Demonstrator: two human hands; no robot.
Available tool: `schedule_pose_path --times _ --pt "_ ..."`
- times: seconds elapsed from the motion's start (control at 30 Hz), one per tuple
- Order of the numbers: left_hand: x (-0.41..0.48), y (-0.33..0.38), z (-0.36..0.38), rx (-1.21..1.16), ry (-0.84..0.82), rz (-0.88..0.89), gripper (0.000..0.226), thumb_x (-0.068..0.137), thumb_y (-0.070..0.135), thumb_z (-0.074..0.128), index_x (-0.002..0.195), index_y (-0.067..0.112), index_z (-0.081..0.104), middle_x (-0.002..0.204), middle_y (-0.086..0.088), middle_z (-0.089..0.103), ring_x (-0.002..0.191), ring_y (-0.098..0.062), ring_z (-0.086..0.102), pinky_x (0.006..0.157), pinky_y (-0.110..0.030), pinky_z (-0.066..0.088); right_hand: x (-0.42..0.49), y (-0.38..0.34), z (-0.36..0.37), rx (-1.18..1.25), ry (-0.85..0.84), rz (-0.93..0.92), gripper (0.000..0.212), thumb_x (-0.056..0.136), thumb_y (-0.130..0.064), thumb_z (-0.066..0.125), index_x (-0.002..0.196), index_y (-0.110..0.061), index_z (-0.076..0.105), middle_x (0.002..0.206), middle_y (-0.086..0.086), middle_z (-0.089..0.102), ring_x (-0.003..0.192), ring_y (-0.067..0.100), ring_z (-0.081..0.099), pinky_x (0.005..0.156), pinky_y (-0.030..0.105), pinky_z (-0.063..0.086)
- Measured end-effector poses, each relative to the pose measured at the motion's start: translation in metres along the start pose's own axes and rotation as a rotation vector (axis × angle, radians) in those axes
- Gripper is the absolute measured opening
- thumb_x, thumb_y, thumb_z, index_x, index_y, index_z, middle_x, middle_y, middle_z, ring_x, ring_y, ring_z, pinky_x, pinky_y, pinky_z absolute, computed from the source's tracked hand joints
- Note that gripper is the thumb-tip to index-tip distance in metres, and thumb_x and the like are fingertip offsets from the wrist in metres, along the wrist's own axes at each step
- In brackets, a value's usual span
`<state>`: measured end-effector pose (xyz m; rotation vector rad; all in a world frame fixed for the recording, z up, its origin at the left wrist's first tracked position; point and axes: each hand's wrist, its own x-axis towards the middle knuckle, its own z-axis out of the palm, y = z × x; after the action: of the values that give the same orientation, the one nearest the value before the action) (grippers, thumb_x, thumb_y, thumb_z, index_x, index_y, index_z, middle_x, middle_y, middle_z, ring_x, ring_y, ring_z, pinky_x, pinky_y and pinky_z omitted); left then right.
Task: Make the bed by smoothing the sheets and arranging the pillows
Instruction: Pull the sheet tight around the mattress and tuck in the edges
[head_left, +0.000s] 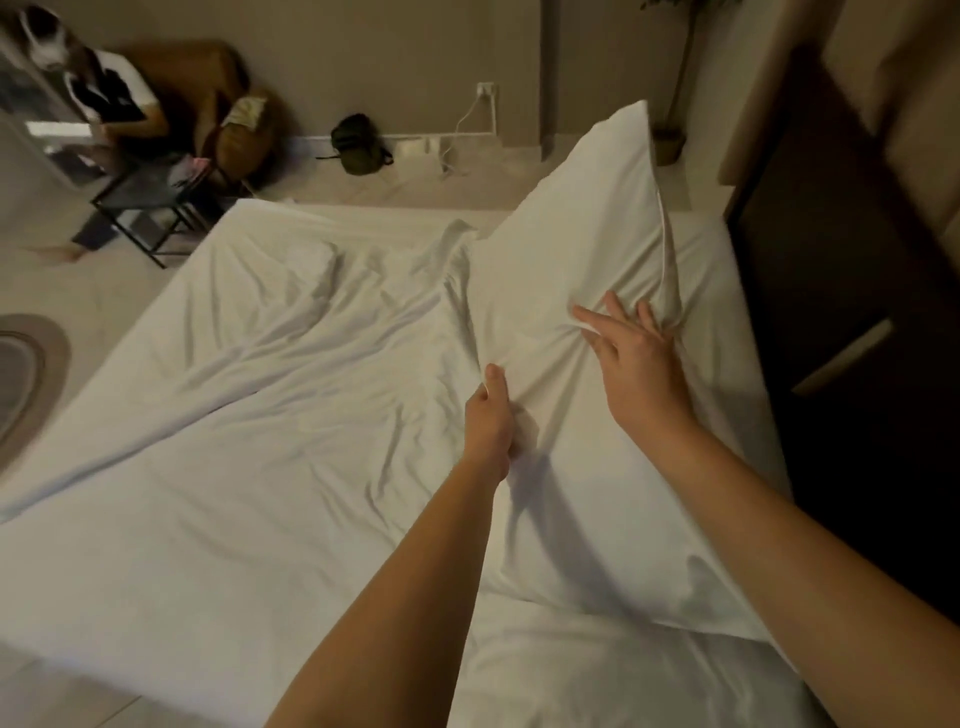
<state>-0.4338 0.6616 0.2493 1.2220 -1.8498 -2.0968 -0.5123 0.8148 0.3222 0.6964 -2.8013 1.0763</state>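
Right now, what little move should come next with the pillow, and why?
Probably lay the pillow down flat on the bed. Its far corner sticks up in the air, the left hand grips its edge, the right hand lies spread on its bunched cover, and the sheet beside it is wrinkled.

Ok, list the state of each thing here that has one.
pillow, tilted up at its far end, creased under the hands.
sheet, wrinkled, not yet smoothed.
left hand, grips the pillow's edge.
right hand, fingers spread, pressing on the pillow.
cable, plugged into the wall socket.
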Motion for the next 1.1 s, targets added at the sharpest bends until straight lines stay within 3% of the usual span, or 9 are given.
schedule_pose_path --times 0.27,0.37,0.43,0.57,0.7,0.87,0.93,1.0,1.1 --pt "0.076 -0.040 -0.226 0.042 0.183 -0.054 0.061 0.101 0.067 0.036 0.103 0.013 0.065 0.063 -0.004 0.046 0.039 -0.013 0.042 0.041 -0.024 0.035 -0.005 -0.107 0.213 0.236 -0.146 0.085 0.036 0.104 -0.021 0.054 0.136 -0.038 0.063 0.155 0.007 0.046 0.149 0.035 0.031 0.119 0.043 0.031" --pt "0.107 -0.059 -0.300 0.111 0.268 0.001 0.076 0.091 0.081 0.036 0.108 0.014 0.068 0.095 -0.024 0.070 0.074 -0.032 0.068 0.070 -0.054 0.056 -0.011 -0.138 0.287 0.376 -0.220 0.146 0.036 0.104 -0.019 0.055 0.135 -0.035 0.064 0.156 0.007 0.045 0.151 0.028 0.030 0.120 0.031 0.029" --pt "0.123 -0.068 -0.338 0.156 0.316 -0.005 0.081 0.089 0.084 0.035 0.111 0.014 0.069 0.112 -0.026 0.069 0.100 -0.046 0.069 0.089 -0.064 0.053 -0.015 -0.151 0.330 0.453 -0.255 0.186 0.035 0.104 -0.019 0.055 0.135 -0.034 0.065 0.156 0.008 0.044 0.150 0.021 0.032 0.119 0.027 0.029" --pt "0.148 -0.077 -0.395 0.202 0.334 0.004 0.060 0.103 0.063 0.036 0.113 0.014 0.069 0.107 -0.004 0.070 0.105 -0.027 0.066 0.095 -0.042 0.053 -0.020 -0.166 0.394 0.494 -0.332 0.226 0.034 0.104 -0.020 0.055 0.135 -0.030 0.065 0.156 0.009 0.044 0.143 0.005 0.036 0.113 0.013 0.027" --pt "0.172 -0.103 -0.427 0.287 0.329 -0.036 0.052 0.106 0.058 0.036 0.097 0.018 0.068 0.096 0.004 0.068 0.100 -0.024 0.064 0.086 -0.034 0.047 -0.031 -0.163 0.438 0.408 -0.470 0.294 0.034 0.105 -0.021 0.053 0.137 -0.026 0.064 0.158 0.009 0.042 0.146 0.016 0.038 0.111 0.012 0.026" --pt "0.181 -0.129 -0.436 0.498 0.188 -0.078 0.058 0.107 0.056 0.033 0.141 0.017 0.061 0.142 -0.004 0.061 0.132 -0.027 0.055 0.109 -0.036 0.042 -0.052 -0.129 0.458 0.136 -0.751 0.359 0.037 0.107 -0.026 0.047 0.141 -0.019 0.060 0.144 0.008 0.059 0.131 0.029 0.055 0.107 0.030 0.040" --pt "0.180 -0.133 -0.430 0.527 0.161 -0.102 0.056 0.107 0.055 0.033 0.132 0.017 0.066 0.126 0.000 0.067 0.120 -0.025 0.058 0.101 -0.035 0.045 -0.057 -0.118 0.451 0.062 -0.767 0.412 0.038 0.107 -0.030 0.045 0.138 -0.017 0.062 0.139 0.008 0.063 0.125 0.031 0.058 0.106 0.037 0.046" --pt "0.177 -0.133 -0.419 0.549 0.188 -0.107 0.051 0.108 0.049 0.032 0.097 0.011 0.066 0.090 0.005 0.064 0.094 -0.023 0.057 0.079 -0.035 0.044 -0.060 -0.109 0.440 0.026 -0.741 0.446 0.039 0.106 -0.032 0.043 0.130 -0.010 0.065 0.130 0.013 0.066 0.115 0.034 0.062 0.100 0.044 0.050" --pt "0.172 -0.127 -0.399 0.607 0.270 -0.108 0.054 0.107 0.041 0.032 0.084 0.001 0.060 0.077 -0.005 0.062 0.082 -0.030 0.060 0.066 -0.038 0.039 -0.064 -0.091 0.415 -0.006 -0.697 0.463 0.037 0.104 -0.031 0.041 0.125 -0.014 0.067 0.124 0.010 0.069 0.107 0.031 0.064 0.094 0.046 0.054"
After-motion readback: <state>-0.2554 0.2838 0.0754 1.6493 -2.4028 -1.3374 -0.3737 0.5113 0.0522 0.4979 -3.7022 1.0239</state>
